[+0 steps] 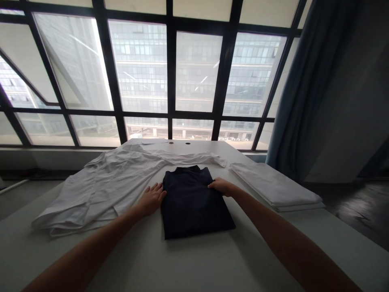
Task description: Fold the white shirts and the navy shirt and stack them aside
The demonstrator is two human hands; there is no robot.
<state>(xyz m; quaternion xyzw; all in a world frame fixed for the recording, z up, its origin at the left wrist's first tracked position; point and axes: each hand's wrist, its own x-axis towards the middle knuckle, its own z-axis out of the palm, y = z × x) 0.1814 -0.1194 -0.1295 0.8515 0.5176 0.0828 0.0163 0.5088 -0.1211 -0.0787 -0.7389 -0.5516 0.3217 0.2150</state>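
A folded navy shirt (193,207) lies flat on the white table, its collar towards the window. My left hand (150,198) rests at the shirt's left side with its fingers stretched out, the thumb touching the fabric's edge. On the opposite side, my right hand (221,186) pinches the upper right edge of the shirt between thumb and fingers. To the left, a white long-sleeved shirt (106,182) is spread out and wrinkled, one sleeve reaching behind the navy shirt.
Folded white cloth (276,186) lies in a flat stack at the right of the table (194,267). Two dark round holes show near the table's far end. Beyond stand large black-framed windows (199,73), with a blue curtain (304,101) at the right.
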